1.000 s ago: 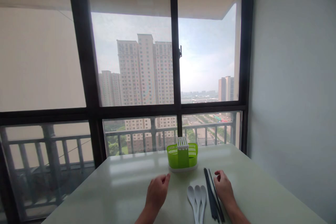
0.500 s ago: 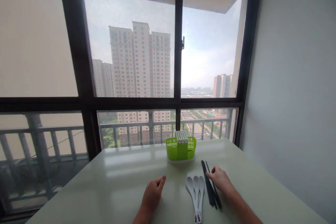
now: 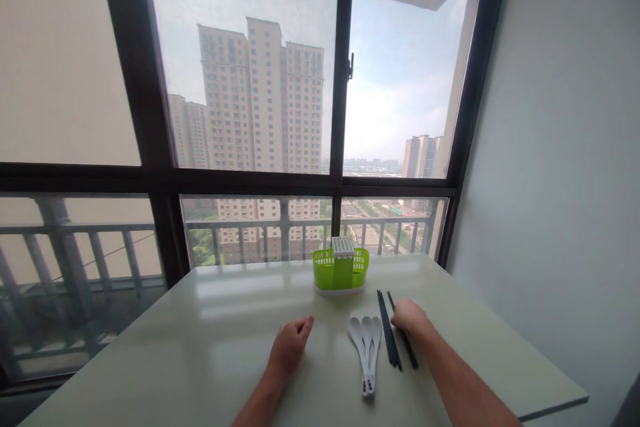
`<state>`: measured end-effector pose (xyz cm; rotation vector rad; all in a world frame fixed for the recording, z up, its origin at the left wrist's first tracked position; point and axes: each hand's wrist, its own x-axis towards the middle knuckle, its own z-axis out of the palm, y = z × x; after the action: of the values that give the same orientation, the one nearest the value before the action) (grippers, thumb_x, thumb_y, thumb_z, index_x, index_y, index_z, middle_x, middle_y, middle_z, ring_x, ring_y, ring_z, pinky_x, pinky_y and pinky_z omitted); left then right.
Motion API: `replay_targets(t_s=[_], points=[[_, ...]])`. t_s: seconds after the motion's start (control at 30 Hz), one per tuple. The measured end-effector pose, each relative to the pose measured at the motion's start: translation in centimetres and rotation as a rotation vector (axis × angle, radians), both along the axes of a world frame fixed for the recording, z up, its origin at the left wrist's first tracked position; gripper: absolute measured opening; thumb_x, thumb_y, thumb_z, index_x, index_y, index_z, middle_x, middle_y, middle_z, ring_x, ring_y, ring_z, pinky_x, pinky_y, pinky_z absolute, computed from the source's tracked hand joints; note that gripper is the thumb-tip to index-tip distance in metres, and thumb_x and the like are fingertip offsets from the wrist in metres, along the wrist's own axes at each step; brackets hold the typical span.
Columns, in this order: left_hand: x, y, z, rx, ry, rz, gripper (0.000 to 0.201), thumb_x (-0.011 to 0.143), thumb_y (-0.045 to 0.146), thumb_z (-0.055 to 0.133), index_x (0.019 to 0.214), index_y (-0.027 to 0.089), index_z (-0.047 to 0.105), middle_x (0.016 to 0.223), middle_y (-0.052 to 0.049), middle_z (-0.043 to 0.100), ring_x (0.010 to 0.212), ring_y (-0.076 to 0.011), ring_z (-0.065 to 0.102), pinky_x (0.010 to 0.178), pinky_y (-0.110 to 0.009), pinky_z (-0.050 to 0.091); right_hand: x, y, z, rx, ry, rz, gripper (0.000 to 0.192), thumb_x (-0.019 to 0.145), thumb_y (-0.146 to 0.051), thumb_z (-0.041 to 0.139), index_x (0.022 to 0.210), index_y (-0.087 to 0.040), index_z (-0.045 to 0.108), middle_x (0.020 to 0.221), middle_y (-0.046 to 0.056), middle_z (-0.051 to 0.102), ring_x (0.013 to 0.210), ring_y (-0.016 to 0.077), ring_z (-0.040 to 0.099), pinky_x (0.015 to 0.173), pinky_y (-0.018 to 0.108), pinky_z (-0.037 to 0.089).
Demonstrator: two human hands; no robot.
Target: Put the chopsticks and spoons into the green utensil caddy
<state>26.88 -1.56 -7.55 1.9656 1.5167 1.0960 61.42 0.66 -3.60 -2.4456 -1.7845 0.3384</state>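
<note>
My right hand [image 3: 410, 317] is closed around dark chopsticks [image 3: 409, 352] at about their middle, low over the table; whether it holds one or two I cannot tell. Just left of them lies a bundle of several dark chopsticks [image 3: 388, 333]. Three white spoons [image 3: 367, 353] lie further left, bowls away from me and handles overlapping. My left hand [image 3: 291, 345] is loosely curled into a fist with the thumb on top, apart from the spoons, and nothing shows in it. Beyond both hands stands a bright green utensil holder [image 3: 343, 273] with basket sides and a white slotted top.
Everything stands on a pale, glossy table [image 3: 225, 333]. Its far edge is by a dark-framed window [image 3: 260, 180] with a railing outside. A plain wall [image 3: 555, 147] rises on the right.
My right hand has closed on chopsticks and drawn them to the right, widening the gap to the bundle. My left hand keeps its pose. The whole view has tipped downward slightly.
</note>
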Motion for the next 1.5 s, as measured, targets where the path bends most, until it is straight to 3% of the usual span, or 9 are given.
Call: replay_targets(t_s=[0.23, 0.4, 0.53, 0.63, 0.8, 1.0, 1.17, 1.33, 1.5], points=[[0.1, -0.1, 0.1, 0.019, 0.020, 0.005, 0.050, 0.094, 0.055, 0.038, 0.057, 0.022, 0.036, 0.060, 0.006, 0.022, 0.060, -0.0112, 0.027, 0.060, -0.027, 0.018, -0.3, -1.2, 1.0, 0.083, 0.011, -0.035, 0.014, 0.070, -0.017, 0.072, 0.083, -0.015, 0.076, 0.096, 0.016, 0.073, 0.089, 0.0281, 0.071, 0.067, 0.025, 0.049], [0.4, -1.3, 0.9, 0.061, 0.020, -0.008, 0.049, 0.097, 0.055, 0.038, 0.064, 0.020, 0.050, 0.059, 0.006, 0.031, 0.059, -0.0116, 0.033, 0.061, -0.025, 0.021, -1.0, -2.6, 3.3, 0.262, 0.078, 0.041, 0.011, 0.075, -0.021, 0.065, 0.076, -0.013, 0.071, 0.081, 0.014, 0.071, 0.076, 0.0227, 0.067, 0.061, 0.024, 0.041], [1.9, -3.1, 3.2, 0.065, -0.018, -0.213, 0.044, 0.096, 0.056, 0.045, 0.094, 0.020, 0.069, 0.064, 0.005, 0.045, 0.063, -0.0129, 0.042, 0.063, -0.024, 0.028, -5.0, -3.7, 4.9, 0.453, 0.243, 0.220, 0.010, 0.079, -0.023, 0.060, 0.073, -0.017, 0.065, 0.074, 0.004, 0.067, 0.071, 0.0157, 0.061, 0.062, 0.022, 0.038], [3.4, -4.1, 5.0, -0.032, -0.099, -0.418, 0.047, 0.094, 0.056, 0.051, 0.117, 0.019, 0.067, 0.067, 0.005, 0.047, 0.064, -0.0130, 0.041, 0.063, -0.023, 0.030, -9.0, -4.5, 4.6, 0.614, 0.573, 0.407, 0.010, 0.079, -0.024, 0.058, 0.072, -0.018, 0.059, 0.069, -0.001, 0.061, 0.066, 0.0136, 0.055, 0.061, 0.022, 0.037], [4.2, -4.4, 5.5, -0.253, -0.287, -0.644, 0.041, 0.093, 0.053, 0.052, 0.099, 0.014, 0.066, 0.068, 0.006, 0.041, 0.060, -0.0096, 0.031, 0.055, -0.022, 0.026, -13.4, -5.0, 2.8, 0.639, 0.996, 0.544, 0.010, 0.080, -0.027, 0.055, 0.076, -0.019, 0.052, 0.069, -0.003, 0.053, 0.064, 0.0127, 0.049, 0.060, 0.021, 0.040], [3.4, -4.4, 4.0, -0.122, -0.137, -0.347, 0.016, 0.089, 0.032, 0.055, 0.084, 0.018, 0.062, 0.063, 0.006, 0.049, 0.059, -0.0099, 0.042, 0.057, -0.021, 0.031, -14.4, -5.4, 2.4, 0.645, 0.951, 0.615, 0.013, 0.087, -0.031, 0.058, 0.083, -0.019, 0.057, 0.071, -0.003, 0.055, 0.065, 0.0131, 0.049, 0.060, 0.021, 0.038], [3.7, -5.0, 3.4, -0.015, 0.073, -0.142, 0.019, 0.094, 0.031, 0.049, 0.086, 0.022, 0.063, 0.072, 0.001, 0.066, 0.065, -0.0133, 0.056, 0.063, -0.022, 0.035, -15.1, -5.5, 3.5, 0.693, 0.833, 0.595, 0.019, 0.092, -0.033, 0.057, 0.082, -0.018, 0.061, 0.074, 0.001, 0.061, 0.068, 0.0148, 0.055, 0.061, 0.021, 0.039], [3.4, -4.6, 2.7, 0.003, 0.183, -0.134, 0.014, 0.094, 0.028, 0.052, 0.097, 0.024, 0.065, 0.092, -0.003, 0.075, 0.082, -0.0173, 0.066, 0.071, -0.023, 0.040, -15.5, -5.3, 3.9, 0.693, 0.765, 0.616, 0.019, 0.091, -0.029, 0.058, 0.076, -0.017, 0.060, 0.073, 0.002, 0.060, 0.067, 0.0153, 0.055, 0.061, 0.021, 0.039], [2.4, -3.8, 2.3, -0.029, 0.212, -0.234, 0.015, 0.091, 0.024, 0.054, 0.101, 0.022, 0.064, 0.097, -0.004, 0.074, 0.088, -0.0178, 0.065, 0.077, -0.024, 0.043, -15.3, -5.3, 3.6, 0.666, 0.745, 0.646, 0.019, 0.091, -0.027, 0.056, 0.074, -0.017, 0.060, 0.073, 0.002, 0.060, 0.068, 0.0157, 0.056, 0.061, 0.021, 0.040]])
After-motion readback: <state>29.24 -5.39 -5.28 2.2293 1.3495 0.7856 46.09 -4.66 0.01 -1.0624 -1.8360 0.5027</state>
